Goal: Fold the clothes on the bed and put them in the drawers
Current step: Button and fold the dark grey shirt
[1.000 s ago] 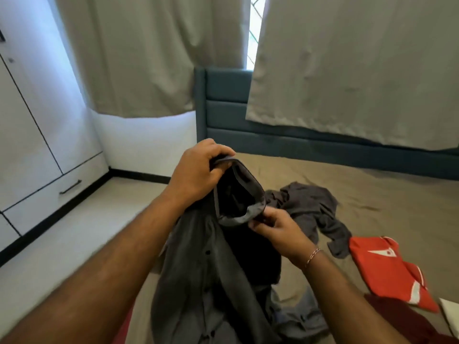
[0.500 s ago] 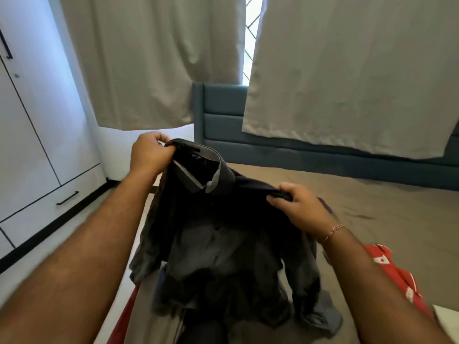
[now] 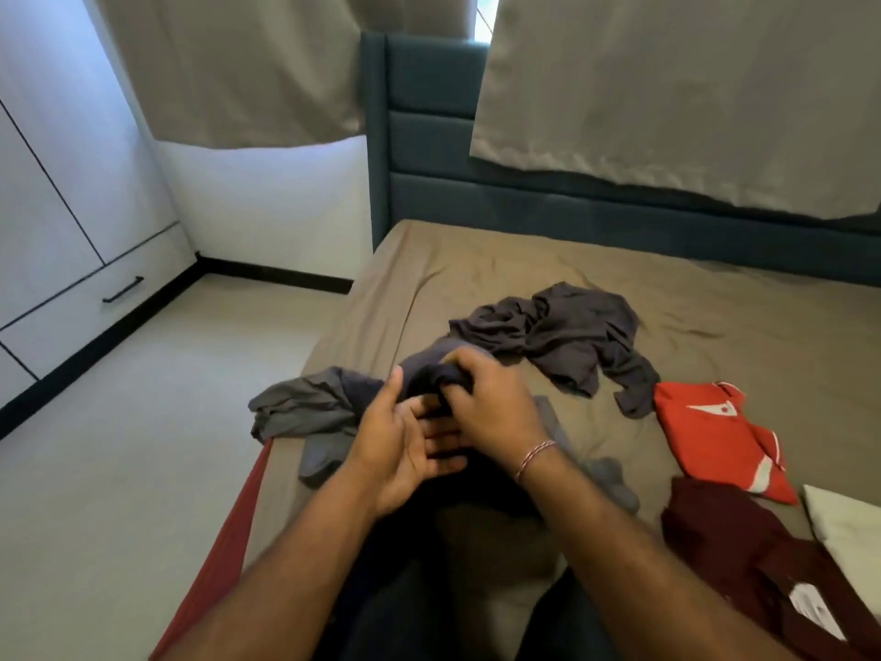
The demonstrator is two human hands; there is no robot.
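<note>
A dark grey button shirt [image 3: 305, 405] lies spread on the brown bed sheet [image 3: 476, 260] right in front of me. My right hand [image 3: 491, 412] grips its bunched collar part, fingers curled into the fabric. Just left of it is my left hand [image 3: 398, 446], palm up with the fingers stretched out under the right hand and the thumb against the cloth. A second crumpled grey garment [image 3: 567, 331] lies farther back on the bed. The white drawer [image 3: 95, 298] with a black handle is low in the wardrobe at the left.
A folded red shirt [image 3: 715, 431], a maroon garment [image 3: 743, 551] and a white item [image 3: 848, 522] lie at the right on the bed. The teal headboard [image 3: 429, 136] and curtains stand behind. Pale floor [image 3: 143, 446] runs between bed and wardrobe.
The grey shirt, held up in the air by both hands before, now lies on the bed. My hands have come together at its collar, and the left hand has let go.
</note>
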